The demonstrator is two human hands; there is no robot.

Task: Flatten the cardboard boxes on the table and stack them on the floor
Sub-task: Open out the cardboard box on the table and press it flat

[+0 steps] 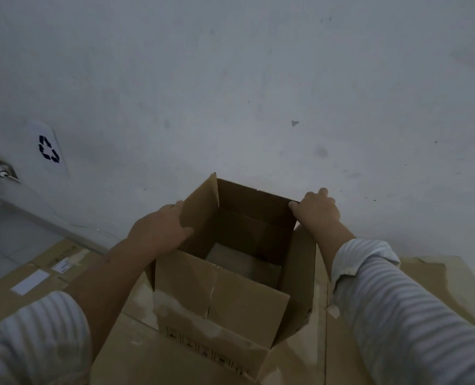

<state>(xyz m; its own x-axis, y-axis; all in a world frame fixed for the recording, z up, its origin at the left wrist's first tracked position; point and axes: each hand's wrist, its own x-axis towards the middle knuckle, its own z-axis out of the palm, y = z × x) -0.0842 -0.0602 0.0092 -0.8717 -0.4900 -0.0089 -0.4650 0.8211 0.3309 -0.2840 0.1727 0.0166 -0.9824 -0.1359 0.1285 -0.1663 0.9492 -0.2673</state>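
An open brown cardboard box [225,309] stands upright in front of me, its top flaps raised and its inside showing down to the bottom. My left hand [161,229] grips the raised left flap, thumb inside, fingers outside. My right hand [317,209] holds the far right top corner of the box. The box rests on flat cardboard [136,354] lying under it. Black print marks run along the near lower edge of the box.
A grey-white wall [258,93] rises right behind the box. Flattened cardboard with white labels [33,282] lies on the tiled floor at the lower left. More cardboard [439,276] spreads to the right. A recycling-symbol sign [48,149] and a wall socket [5,172] are at left.
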